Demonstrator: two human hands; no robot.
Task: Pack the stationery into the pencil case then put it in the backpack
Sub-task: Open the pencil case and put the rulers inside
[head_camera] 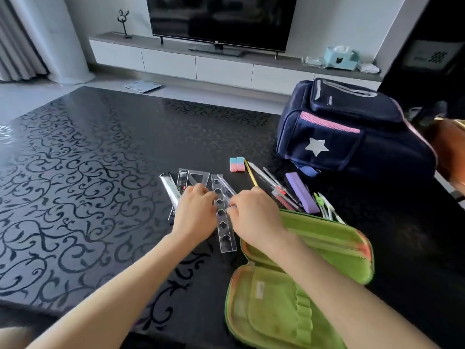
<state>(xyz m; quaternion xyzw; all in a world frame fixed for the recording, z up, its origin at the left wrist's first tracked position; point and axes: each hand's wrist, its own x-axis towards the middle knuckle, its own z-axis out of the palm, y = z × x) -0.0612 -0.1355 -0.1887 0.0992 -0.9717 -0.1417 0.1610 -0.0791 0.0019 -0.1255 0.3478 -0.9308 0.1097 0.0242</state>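
Note:
A green pencil case [274,303] lies open at the near right of the black patterned table [88,159]. Several clear plastic rulers and set squares [226,235] are spread in the middle. My left hand [196,212] rests on the set squares, fingers curled over them. My right hand [254,215] pinches the edge of a clear stencil ruler. Behind lie two pink-and-blue erasers [237,164], a yellow pencil [250,175], pens [279,190], a purple box [302,192] and a green-white compass [327,207]. A navy backpack [352,137] with a white star stands at the right.
Beyond the table stands a low white TV cabinet [196,64] with a television [221,18], a small figurine [124,23] and a light-blue tissue box [341,57]. A scale [143,86] lies on the floor. A brown object [450,152] is at the right edge.

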